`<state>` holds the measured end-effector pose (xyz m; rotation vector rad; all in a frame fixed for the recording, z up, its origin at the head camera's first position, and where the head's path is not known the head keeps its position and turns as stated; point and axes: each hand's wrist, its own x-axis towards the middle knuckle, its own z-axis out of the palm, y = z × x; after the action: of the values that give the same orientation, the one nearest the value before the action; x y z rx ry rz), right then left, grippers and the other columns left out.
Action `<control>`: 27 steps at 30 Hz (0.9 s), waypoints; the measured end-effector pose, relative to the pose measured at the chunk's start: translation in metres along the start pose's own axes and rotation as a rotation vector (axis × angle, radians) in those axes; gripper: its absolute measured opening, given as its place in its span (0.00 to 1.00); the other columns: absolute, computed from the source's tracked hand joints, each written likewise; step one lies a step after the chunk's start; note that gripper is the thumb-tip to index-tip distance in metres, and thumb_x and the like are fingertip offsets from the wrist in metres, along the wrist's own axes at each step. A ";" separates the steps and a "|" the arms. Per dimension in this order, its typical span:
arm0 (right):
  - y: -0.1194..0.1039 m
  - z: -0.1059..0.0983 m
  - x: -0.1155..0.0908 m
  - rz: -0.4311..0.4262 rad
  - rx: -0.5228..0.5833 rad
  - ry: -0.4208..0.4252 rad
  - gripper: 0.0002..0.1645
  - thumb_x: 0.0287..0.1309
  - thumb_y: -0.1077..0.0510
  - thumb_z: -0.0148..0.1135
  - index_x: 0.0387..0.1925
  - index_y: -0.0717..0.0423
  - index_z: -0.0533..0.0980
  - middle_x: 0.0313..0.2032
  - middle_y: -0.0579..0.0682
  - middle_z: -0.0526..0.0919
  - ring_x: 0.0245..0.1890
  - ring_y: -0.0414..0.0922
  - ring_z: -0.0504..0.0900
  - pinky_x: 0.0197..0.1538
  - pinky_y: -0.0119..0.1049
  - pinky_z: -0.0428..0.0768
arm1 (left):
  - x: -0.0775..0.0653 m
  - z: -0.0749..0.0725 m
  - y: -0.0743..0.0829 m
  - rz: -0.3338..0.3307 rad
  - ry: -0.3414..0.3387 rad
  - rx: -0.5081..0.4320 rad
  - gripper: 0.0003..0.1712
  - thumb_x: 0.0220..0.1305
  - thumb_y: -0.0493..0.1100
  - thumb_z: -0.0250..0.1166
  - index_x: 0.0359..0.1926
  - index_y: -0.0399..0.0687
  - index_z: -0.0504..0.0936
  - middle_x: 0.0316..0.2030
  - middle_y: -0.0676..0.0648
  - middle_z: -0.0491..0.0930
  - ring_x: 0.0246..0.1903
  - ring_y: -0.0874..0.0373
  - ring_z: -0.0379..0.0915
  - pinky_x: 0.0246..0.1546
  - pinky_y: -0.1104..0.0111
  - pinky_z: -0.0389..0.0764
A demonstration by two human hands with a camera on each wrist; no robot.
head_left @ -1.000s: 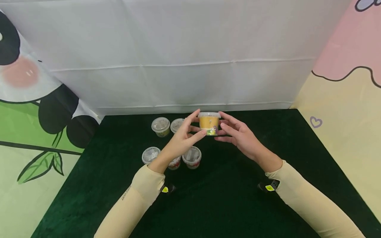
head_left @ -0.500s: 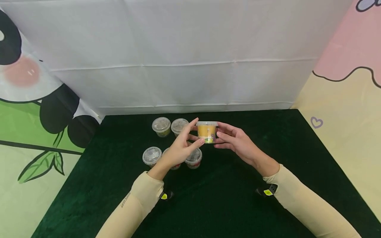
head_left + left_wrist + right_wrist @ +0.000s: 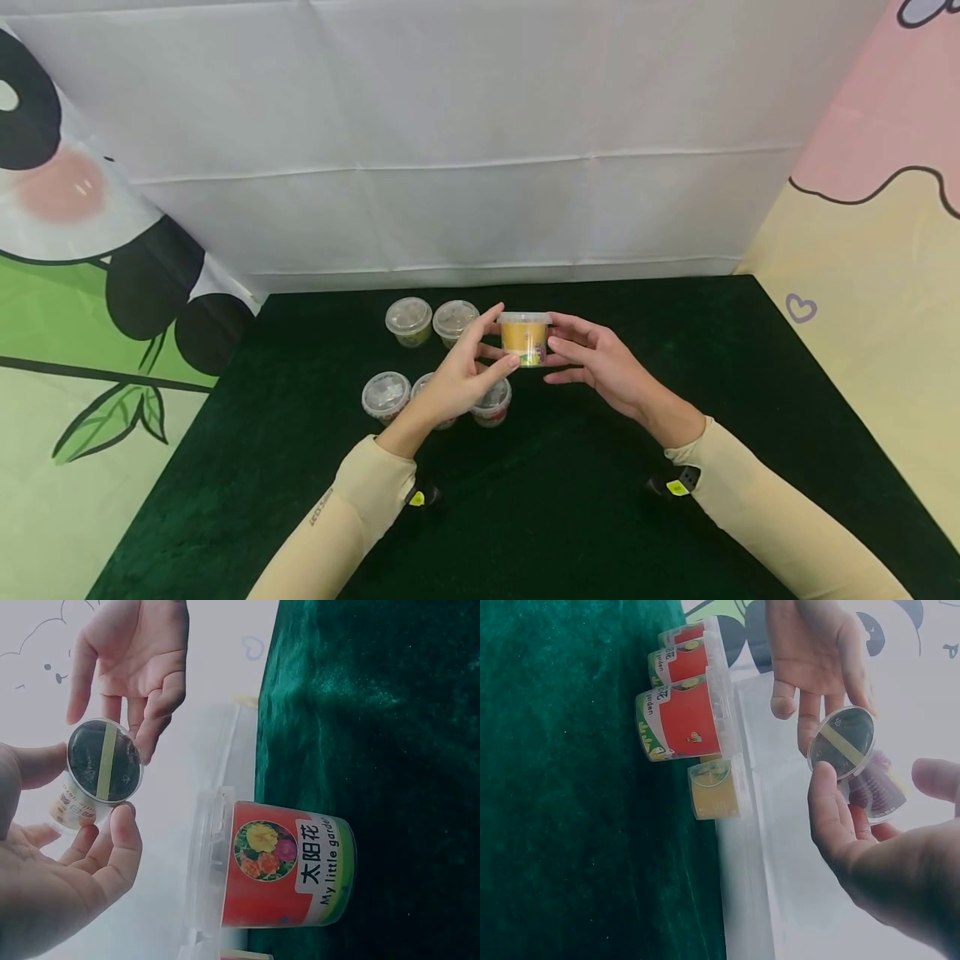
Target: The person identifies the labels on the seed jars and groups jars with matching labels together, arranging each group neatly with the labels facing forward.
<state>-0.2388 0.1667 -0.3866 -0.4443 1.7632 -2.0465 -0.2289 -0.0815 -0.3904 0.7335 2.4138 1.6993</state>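
Observation:
A yellow plastic tub with a clear lid is held upright above the table. My left hand grips its left side, thumb in front and fingers behind. On the opposite side my right hand touches the tub with loosely bent fingers; its thumb stands slightly apart in the right wrist view. Both wrist views show the tub's dark underside with a yellow-green strip across it. Just below my left hand stand red "My little garden" tubs with flower pictures.
Two lidded tubs stand at the back left on the dark green cloth. Three more tubs form a front row, partly covered by my left forearm. A white sheet hangs behind the table.
Both hands have come down with the yellow tub, mostly in the first half second. It stays between them, and the tubs on the table keep their places.

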 end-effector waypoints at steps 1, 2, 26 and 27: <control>0.000 0.000 0.000 0.001 -0.001 0.001 0.36 0.75 0.55 0.54 0.78 0.57 0.55 0.66 0.62 0.64 0.56 0.56 0.77 0.55 0.46 0.82 | 0.000 0.000 0.000 0.001 -0.001 0.000 0.43 0.75 0.45 0.62 0.81 0.57 0.48 0.67 0.42 0.62 0.55 0.48 0.75 0.46 0.59 0.83; 0.000 0.000 0.000 0.002 -0.002 0.003 0.36 0.75 0.55 0.54 0.78 0.57 0.55 0.66 0.62 0.64 0.55 0.55 0.78 0.55 0.46 0.82 | 0.000 0.000 0.000 0.001 -0.001 0.000 0.43 0.74 0.45 0.62 0.81 0.57 0.48 0.67 0.42 0.62 0.55 0.48 0.74 0.46 0.59 0.83; 0.002 0.005 0.001 -0.015 -0.140 0.043 0.41 0.71 0.52 0.61 0.78 0.52 0.56 0.66 0.60 0.66 0.58 0.56 0.74 0.53 0.46 0.82 | 0.001 0.010 -0.001 0.112 -0.001 -0.015 0.42 0.71 0.44 0.66 0.77 0.58 0.52 0.66 0.46 0.60 0.55 0.49 0.71 0.41 0.57 0.84; 0.002 0.005 0.001 -0.016 -0.142 0.044 0.40 0.71 0.52 0.61 0.78 0.52 0.56 0.65 0.60 0.66 0.58 0.56 0.74 0.53 0.46 0.82 | 0.001 0.011 -0.002 0.109 0.001 -0.015 0.42 0.71 0.44 0.66 0.77 0.59 0.53 0.66 0.47 0.60 0.55 0.49 0.71 0.41 0.57 0.84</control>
<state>-0.2368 0.1614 -0.3877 -0.4601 1.9455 -1.9627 -0.2271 -0.0722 -0.3954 0.8781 2.3999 1.7545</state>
